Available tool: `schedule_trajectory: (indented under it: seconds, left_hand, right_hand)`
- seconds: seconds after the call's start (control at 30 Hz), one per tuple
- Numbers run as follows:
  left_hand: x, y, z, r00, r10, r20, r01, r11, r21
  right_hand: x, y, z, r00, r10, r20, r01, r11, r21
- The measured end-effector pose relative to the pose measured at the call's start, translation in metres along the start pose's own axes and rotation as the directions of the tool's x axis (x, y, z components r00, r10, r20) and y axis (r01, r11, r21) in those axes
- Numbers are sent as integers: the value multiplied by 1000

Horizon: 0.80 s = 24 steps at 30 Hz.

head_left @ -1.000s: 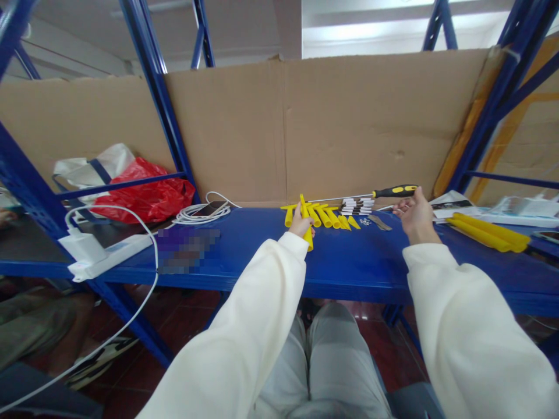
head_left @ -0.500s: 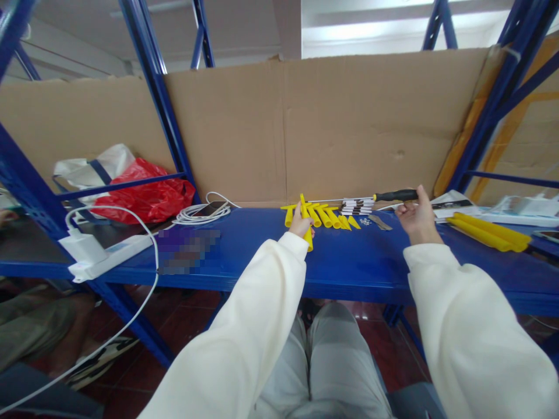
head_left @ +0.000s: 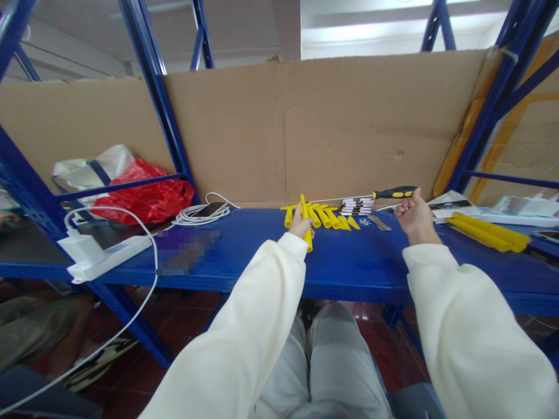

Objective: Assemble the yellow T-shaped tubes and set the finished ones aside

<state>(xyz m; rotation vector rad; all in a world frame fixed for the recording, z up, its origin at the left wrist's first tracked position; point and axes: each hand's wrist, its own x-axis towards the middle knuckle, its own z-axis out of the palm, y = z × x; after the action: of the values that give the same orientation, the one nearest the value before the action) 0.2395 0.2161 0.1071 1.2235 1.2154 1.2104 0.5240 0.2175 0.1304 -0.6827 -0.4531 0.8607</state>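
Note:
My left hand (head_left: 300, 223) is wrapped round a yellow cone-shaped piece (head_left: 310, 240) above the blue table. My right hand (head_left: 414, 219) has its fingers at the end of the black and yellow handle of a screwdriver (head_left: 395, 192). The long shaft points left, towards the yellow pieces. Several more yellow pieces (head_left: 324, 217) lie in a row beside my left hand. To their right are a stack of white and dark strips (head_left: 357, 207), small silvery parts (head_left: 364, 222) and a thin grey-brown piece (head_left: 379, 222).
Long yellow pieces (head_left: 489, 233) lie at the right of the blue table (head_left: 349, 267). Coiled white cable (head_left: 201, 214), a red bag (head_left: 148, 192) and a power strip (head_left: 114, 256) are at the left. Cardboard (head_left: 340, 128) stands behind; a person's leg shows lower left.
The screwdriver handle has turned, showing more of its yellow. The fingers of my right hand have curled a little and shifted slightly left. My left hand has stayed in place.

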Motion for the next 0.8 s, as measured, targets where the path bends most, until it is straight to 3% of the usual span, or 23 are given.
schedule_trajectory:
  seconds: [0.1, 0.37, 0.8]
  left_hand:
    - [-1, 1, 0, 1000, -2, 3, 2, 1000, 4]
    - [-7, 5, 0, 1000, -7, 8, 7, 1000, -12]
    - [-2, 2, 0, 1000, -10, -26, 9, 1000, -14]
  right_hand:
    - [-1, 1, 0, 999, -32, -36, 31, 999, -23]
    - [-13, -10, 6, 989, 68, -129, -66, 998, 19]
    - [13, 1, -8, 998, -21, 67, 23, 999, -22]
